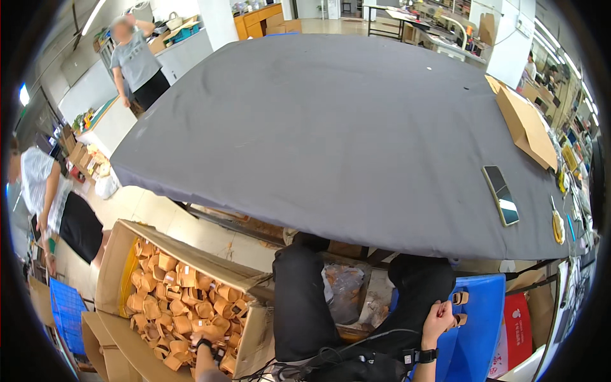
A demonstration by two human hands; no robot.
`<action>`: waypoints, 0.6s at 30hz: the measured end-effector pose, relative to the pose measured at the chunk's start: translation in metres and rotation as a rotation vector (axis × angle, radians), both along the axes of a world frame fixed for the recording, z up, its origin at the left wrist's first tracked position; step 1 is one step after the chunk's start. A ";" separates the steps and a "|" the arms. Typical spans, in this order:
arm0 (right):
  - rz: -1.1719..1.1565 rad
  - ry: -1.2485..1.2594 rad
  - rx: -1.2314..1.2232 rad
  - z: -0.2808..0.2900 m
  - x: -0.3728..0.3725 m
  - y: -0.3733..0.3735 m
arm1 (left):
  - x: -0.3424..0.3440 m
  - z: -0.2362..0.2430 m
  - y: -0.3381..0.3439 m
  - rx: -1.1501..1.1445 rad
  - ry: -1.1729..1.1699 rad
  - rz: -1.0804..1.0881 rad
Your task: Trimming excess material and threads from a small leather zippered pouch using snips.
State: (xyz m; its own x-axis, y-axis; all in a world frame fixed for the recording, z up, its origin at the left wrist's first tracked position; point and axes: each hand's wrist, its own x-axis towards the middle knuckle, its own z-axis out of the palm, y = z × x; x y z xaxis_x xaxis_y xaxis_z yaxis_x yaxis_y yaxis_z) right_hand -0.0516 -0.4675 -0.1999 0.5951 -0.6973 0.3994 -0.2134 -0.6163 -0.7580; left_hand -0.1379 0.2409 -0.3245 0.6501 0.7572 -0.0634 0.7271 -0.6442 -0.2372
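Note:
My left hand [205, 333], with a dark band at the wrist, reaches into a big cardboard box [249, 347] on the left. Heaped in it are small tan leather-look pieces [181, 307], curved like loops or little cases. The fingers touch the heap and blend with its colour, so their grip is unclear. On the right, beside my knee, my right hand [436, 318] is closed, with a dark watch on the wrist. A tan piece [458, 319] shows at its fingers, over a blue bin [484, 296]. Another tan piece [459, 297] lies just beyond it.
A large table [318, 127] under grey cloth stands ahead, bearing a phone [501, 195], a cardboard piece [523, 127] and yellow-handled snips [557, 226]. Cables [318, 356] cross my lap. Two people stand at the left. A red box [517, 331] stands right of the bin.

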 end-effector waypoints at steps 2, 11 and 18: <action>-0.009 0.017 0.023 0.002 -0.005 0.002 | 0.022 0.011 -0.021 0.011 0.002 0.094; 0.141 -0.007 0.203 0.030 0.004 -0.002 | 0.130 0.307 -0.182 -1.170 -1.182 -0.300; 0.617 -0.131 0.608 0.119 0.032 0.039 | 0.207 0.301 -0.335 -1.435 -1.168 -0.615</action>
